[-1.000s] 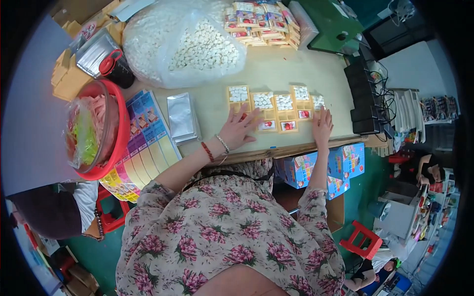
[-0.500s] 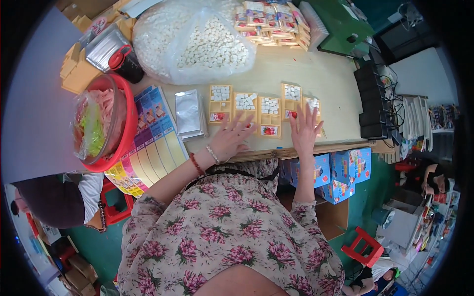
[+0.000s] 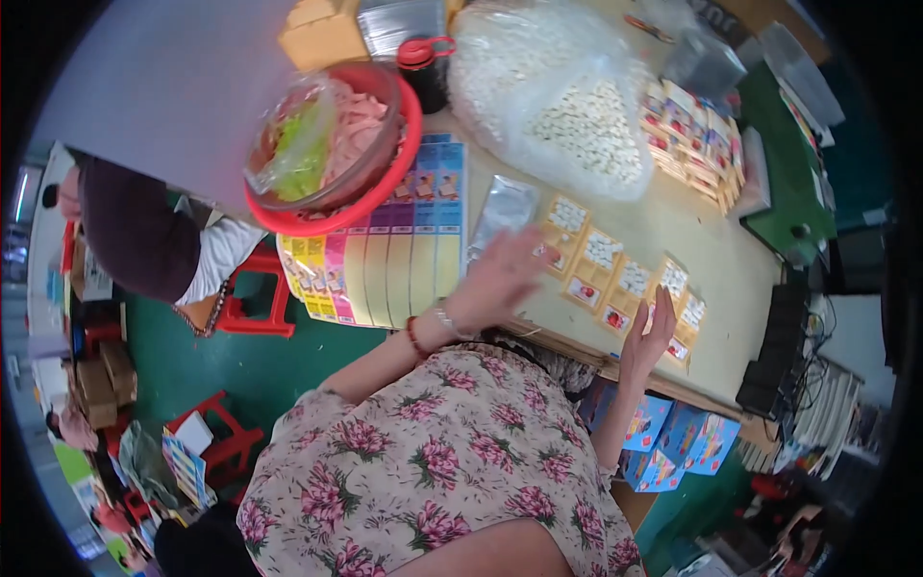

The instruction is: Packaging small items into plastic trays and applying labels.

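Note:
Several small pale yellow compartment trays point(image 3: 590, 268) stand in a slanting row near the table's front edge. White cube-like pieces point(image 3: 603, 250) fill their far compartments, and small packets with a red fruit picture point(image 3: 583, 291) lie in near ones. My left hand point(image 3: 502, 281), blurred by motion, is stretched out over the left end of the row, its fingers extended and nothing visible in them. A stack of flat silver pouches point(image 3: 509, 205) lies just beyond it. At the right end of the row my right hand point(image 3: 647, 338) is beside the trays, fingers straight and holding nothing visible.
A large clear bag of white pieces point(image 3: 591, 139) sits at the back, left of piled filled trays point(image 3: 687, 144). On the left, a red basin point(image 3: 409, 144) stands over printed sheets point(image 3: 404, 274). Black boxes point(image 3: 769, 351) with cables line the right edge. A person point(image 3: 135, 231) is at far left.
My view has swung leftward, so the table things appear farther right and tilted. My left hand has shifted toward the silver pouches; the right hand's fingers have drawn closer together.

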